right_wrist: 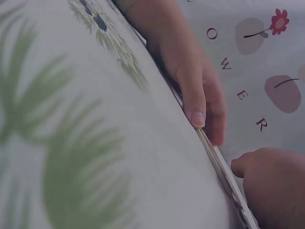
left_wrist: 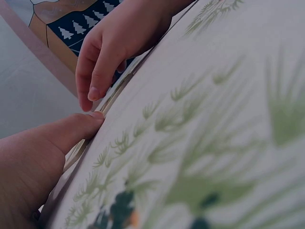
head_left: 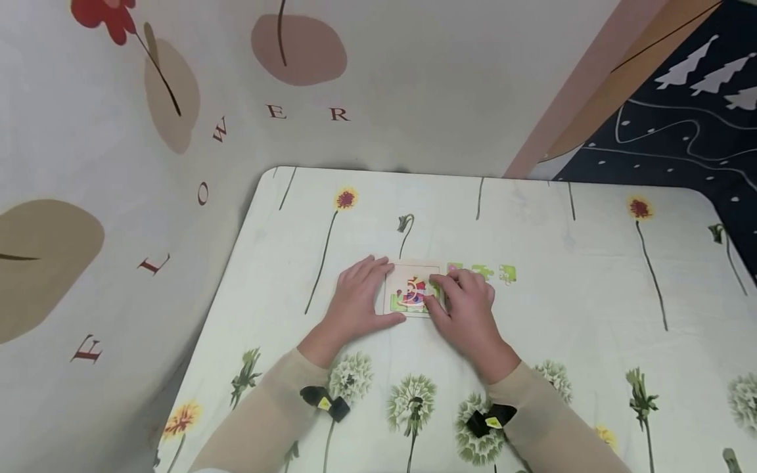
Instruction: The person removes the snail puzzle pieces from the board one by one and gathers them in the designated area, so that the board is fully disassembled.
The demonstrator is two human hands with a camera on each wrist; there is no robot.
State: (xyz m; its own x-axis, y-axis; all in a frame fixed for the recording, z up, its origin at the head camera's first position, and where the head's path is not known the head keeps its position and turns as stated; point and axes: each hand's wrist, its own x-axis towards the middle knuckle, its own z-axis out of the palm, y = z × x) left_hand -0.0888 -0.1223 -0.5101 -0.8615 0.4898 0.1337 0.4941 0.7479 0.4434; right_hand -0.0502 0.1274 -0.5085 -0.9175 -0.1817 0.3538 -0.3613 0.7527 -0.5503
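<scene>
Flower-printed table (head_left: 568,295), lettered wall (head_left: 426,98), left hand (head_left: 359,297) spread at puzzle board (head_left: 411,269), right hand (head_left: 471,309) over it, grip unclear

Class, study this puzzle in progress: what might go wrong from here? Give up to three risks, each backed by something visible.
1. The right hand is close to the loose pieces on the table, so its knuckles or sleeve might knock them out of their row.
2. The left hand lies at the board's left edge; if its support slackens, the puzzle board could slide when the right hand presses.
</scene>
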